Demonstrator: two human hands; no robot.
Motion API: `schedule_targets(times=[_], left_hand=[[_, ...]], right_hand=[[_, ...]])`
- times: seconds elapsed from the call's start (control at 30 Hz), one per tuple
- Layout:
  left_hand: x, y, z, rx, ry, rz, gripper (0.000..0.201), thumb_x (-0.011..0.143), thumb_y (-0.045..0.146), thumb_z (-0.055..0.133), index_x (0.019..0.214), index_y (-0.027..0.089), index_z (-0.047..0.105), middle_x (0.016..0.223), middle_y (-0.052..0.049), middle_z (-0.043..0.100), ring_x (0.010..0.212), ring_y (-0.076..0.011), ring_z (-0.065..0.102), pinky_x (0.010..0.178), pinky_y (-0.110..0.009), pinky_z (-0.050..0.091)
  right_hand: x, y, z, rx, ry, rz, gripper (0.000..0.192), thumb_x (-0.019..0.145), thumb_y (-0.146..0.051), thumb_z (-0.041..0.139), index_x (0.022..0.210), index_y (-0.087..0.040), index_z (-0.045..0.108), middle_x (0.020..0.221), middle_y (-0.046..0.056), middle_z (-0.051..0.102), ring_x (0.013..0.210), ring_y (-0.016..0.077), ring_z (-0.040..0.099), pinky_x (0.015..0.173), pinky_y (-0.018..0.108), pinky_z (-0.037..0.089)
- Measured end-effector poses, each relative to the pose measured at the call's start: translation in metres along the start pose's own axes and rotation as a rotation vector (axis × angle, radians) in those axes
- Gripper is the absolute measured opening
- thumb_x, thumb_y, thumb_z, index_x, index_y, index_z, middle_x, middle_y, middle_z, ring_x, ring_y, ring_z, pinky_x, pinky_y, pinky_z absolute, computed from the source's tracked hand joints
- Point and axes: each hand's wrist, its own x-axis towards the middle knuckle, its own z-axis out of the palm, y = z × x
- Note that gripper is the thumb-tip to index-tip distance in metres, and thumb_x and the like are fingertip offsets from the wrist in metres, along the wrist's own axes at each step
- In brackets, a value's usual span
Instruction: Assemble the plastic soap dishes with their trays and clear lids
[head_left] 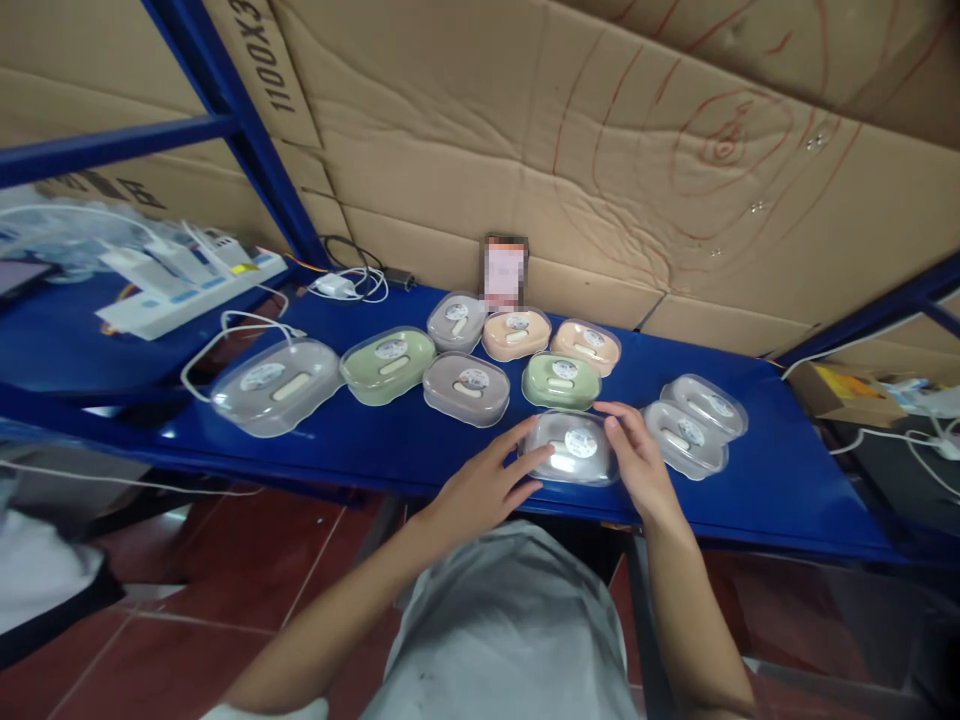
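Note:
A grey oval plastic box with a clear lid and a round white label (pixel 568 462) lies at the front edge of the blue table, held between my two hands. My left hand (pixel 501 470) grips its left end, one finger stretched over the lid by the pale latch and the others spread around the side. From the right, my right hand (pixel 634 445) closes on the other end, fingers at the far corner. Just behind this box sits a green box (pixel 561 382). Two overlapping grey boxes, a front one (pixel 684 440) and a rear one (pixel 706 405), rest right of my right hand.
More lidded boxes stand behind and leftward: mauve (pixel 466 390), green (pixel 388 367), grey (pixel 276 387), peach (pixel 516 333). A phone (pixel 504 272), blurred out, leans on the cardboard wall (pixel 465 130). A power strip (pixel 187 295) with white cables lies left. Blue frame posts (pixel 262 150) flank the table.

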Motion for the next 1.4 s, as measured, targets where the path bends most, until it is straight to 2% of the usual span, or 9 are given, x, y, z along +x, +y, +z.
schedule_targets(times=[0.13, 0.27, 0.37, 0.47, 0.7, 0.8, 0.93, 1.13, 1.4], left_hand=[[0.001, 0.001, 0.0, 0.033, -0.005, -0.042, 0.045, 0.109, 0.037, 0.059, 0.152, 0.025, 0.052, 0.16, -0.017, 0.051, 0.143, -0.031, 0.061, 0.113, -0.049, 0.06], [0.002, 0.001, 0.002, 0.035, -0.004, -0.062, 0.042, 0.109, 0.04, 0.058, 0.148, 0.024, 0.054, 0.153, -0.016, 0.057, 0.141, -0.0315, 0.062, 0.112, -0.05, 0.06], [0.003, 0.002, 0.004, 0.048, 0.001, -0.07, 0.043, 0.109, 0.039, 0.059, 0.148, 0.023, 0.054, 0.153, -0.017, 0.057, 0.14, -0.032, 0.062, 0.11, -0.05, 0.061], [0.002, 0.001, 0.004, 0.031, 0.012, -0.056, 0.045, 0.108, 0.037, 0.06, 0.15, 0.025, 0.052, 0.155, -0.017, 0.055, 0.142, -0.0319, 0.06, 0.11, -0.05, 0.061], [0.005, 0.001, 0.002, 0.023, 0.018, -0.086, 0.062, 0.101, 0.033, 0.072, 0.158, 0.027, 0.049, 0.155, -0.016, 0.053, 0.146, -0.0328, 0.054, 0.118, -0.052, 0.054], [0.005, 0.001, 0.003, -0.003, 0.065, -0.133, 0.06, 0.103, 0.035, 0.07, 0.158, 0.029, 0.049, 0.15, -0.015, 0.055, 0.14, -0.0308, 0.059, 0.112, -0.047, 0.059], [0.004, 0.001, 0.004, -0.049, 0.086, -0.159, 0.064, 0.101, 0.04, 0.073, 0.158, 0.029, 0.047, 0.148, -0.015, 0.055, 0.137, -0.0305, 0.061, 0.113, -0.049, 0.058], [0.003, -0.002, 0.004, -0.05, 0.093, -0.183, 0.066, 0.101, 0.041, 0.073, 0.16, 0.031, 0.044, 0.156, -0.016, 0.052, 0.144, -0.0322, 0.058, 0.117, -0.051, 0.055], [0.0, -0.006, 0.006, -0.039, 0.135, -0.137, 0.072, 0.099, 0.041, 0.077, 0.161, 0.029, 0.042, 0.157, -0.014, 0.059, 0.145, -0.029, 0.06, 0.119, -0.048, 0.054]], right_hand=[[-0.006, 0.006, 0.002, -0.083, -0.089, -0.175, 0.039, 0.105, -0.053, 0.061, 0.136, -0.032, 0.069, 0.153, 0.01, 0.057, 0.149, 0.0282, 0.049, 0.124, 0.05, 0.041], [-0.009, 0.012, -0.005, -0.281, -0.231, -0.312, 0.05, 0.101, -0.051, 0.068, 0.148, -0.035, 0.061, 0.172, 0.009, 0.039, 0.164, 0.0344, 0.029, 0.132, 0.062, 0.028], [-0.01, 0.016, -0.011, -0.371, -0.33, -0.367, 0.068, 0.093, -0.055, 0.077, 0.155, -0.035, 0.055, 0.179, 0.01, 0.027, 0.167, 0.0387, 0.019, 0.131, 0.067, 0.026], [-0.013, 0.019, -0.013, -0.386, -0.384, -0.368, 0.078, 0.092, -0.053, 0.079, 0.161, -0.036, 0.047, 0.18, 0.011, 0.022, 0.165, 0.0383, 0.027, 0.128, 0.064, 0.034], [-0.012, 0.025, -0.004, -0.46, -0.252, -0.399, 0.059, 0.106, -0.048, 0.061, 0.162, -0.04, 0.048, 0.179, 0.009, 0.023, 0.142, 0.0332, 0.055, 0.12, 0.059, 0.045], [-0.009, 0.025, 0.0, -0.45, -0.276, -0.424, 0.06, 0.108, -0.05, 0.054, 0.166, -0.038, 0.042, 0.177, 0.01, 0.029, 0.149, 0.0345, 0.049, 0.121, 0.06, 0.044], [-0.014, 0.023, 0.001, -0.398, -0.346, -0.44, 0.088, 0.096, -0.061, 0.072, 0.17, -0.034, 0.034, 0.179, 0.013, 0.024, 0.162, 0.0386, 0.033, 0.126, 0.062, 0.039], [-0.019, 0.022, 0.0, -0.351, -0.318, -0.525, 0.066, 0.102, -0.041, 0.069, 0.164, -0.039, 0.046, 0.17, 0.007, 0.045, 0.161, 0.0323, 0.036, 0.128, 0.06, 0.041], [-0.021, 0.02, 0.001, -0.525, -0.339, -0.592, 0.08, 0.1, -0.044, 0.072, 0.17, -0.04, 0.033, 0.174, 0.007, 0.039, 0.162, 0.0352, 0.034, 0.126, 0.063, 0.043]])
